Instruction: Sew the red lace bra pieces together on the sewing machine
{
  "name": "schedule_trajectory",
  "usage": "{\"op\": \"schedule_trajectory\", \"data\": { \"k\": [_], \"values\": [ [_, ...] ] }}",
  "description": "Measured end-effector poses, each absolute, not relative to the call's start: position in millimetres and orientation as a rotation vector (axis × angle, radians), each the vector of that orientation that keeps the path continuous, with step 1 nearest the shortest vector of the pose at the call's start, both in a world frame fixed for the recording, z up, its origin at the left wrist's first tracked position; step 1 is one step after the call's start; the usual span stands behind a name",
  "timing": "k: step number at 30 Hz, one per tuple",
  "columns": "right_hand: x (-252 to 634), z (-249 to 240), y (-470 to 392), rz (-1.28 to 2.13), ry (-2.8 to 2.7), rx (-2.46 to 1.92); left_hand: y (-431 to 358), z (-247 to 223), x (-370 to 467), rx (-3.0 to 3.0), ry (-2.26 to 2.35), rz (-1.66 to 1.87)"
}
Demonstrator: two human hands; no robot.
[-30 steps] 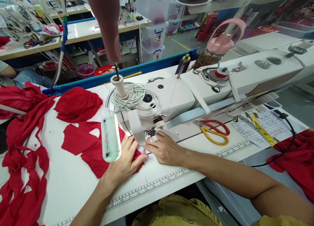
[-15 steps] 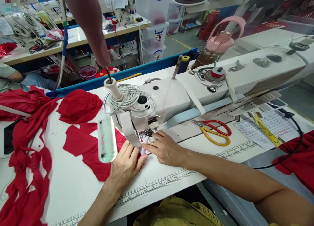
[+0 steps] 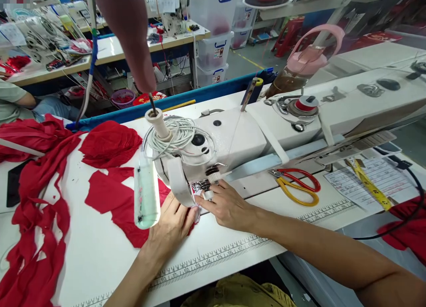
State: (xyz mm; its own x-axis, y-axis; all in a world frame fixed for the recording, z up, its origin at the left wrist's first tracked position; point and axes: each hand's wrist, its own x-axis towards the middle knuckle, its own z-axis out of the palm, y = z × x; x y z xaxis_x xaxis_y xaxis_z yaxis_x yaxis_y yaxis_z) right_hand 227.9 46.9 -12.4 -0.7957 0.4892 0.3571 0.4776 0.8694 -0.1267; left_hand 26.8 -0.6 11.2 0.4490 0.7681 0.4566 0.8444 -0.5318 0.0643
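Observation:
A white sewing machine [image 3: 233,129] crosses the table, its head at the centre. Left of the needle area, my left hand [image 3: 173,220] lies on red fabric [image 3: 129,222], fingers together and partly hidden by the machine head. My right hand [image 3: 226,205] is on the other side, its bent fingers close to the presser foot and a small white piece [image 3: 197,214]. Whether those fingers pinch anything is hidden. A round stack of red pieces [image 3: 109,143] and long red strips [image 3: 43,236] lie to the left.
Red-and-yellow scissors [image 3: 297,186] lie right of my right hand. Beyond them are a written sheet [image 3: 369,183] and a yellow tape measure [image 3: 371,187]. A pink-lidded bottle [image 3: 299,67] stands behind the machine. A seated person [image 3: 23,103] is at the far left.
The view has shifted slightly, so most things appear a little further right. My right fingers and left thumb have moved only slightly at the machine head.

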Motion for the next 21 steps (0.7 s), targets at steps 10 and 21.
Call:
{"op": "schedule_trajectory", "data": {
  "k": [10, 21],
  "values": [
    [225.3, -9.2, 44.7, 0.055, -2.691, -0.749, 13.1, 15.3, 13.6, -2.595, -1.310, -0.604],
    [223.1, -10.1, 42.0, -0.005, -2.633, -0.724, -0.2, 10.1, 11.9, -2.569, -1.380, -0.557]
  ]
}}
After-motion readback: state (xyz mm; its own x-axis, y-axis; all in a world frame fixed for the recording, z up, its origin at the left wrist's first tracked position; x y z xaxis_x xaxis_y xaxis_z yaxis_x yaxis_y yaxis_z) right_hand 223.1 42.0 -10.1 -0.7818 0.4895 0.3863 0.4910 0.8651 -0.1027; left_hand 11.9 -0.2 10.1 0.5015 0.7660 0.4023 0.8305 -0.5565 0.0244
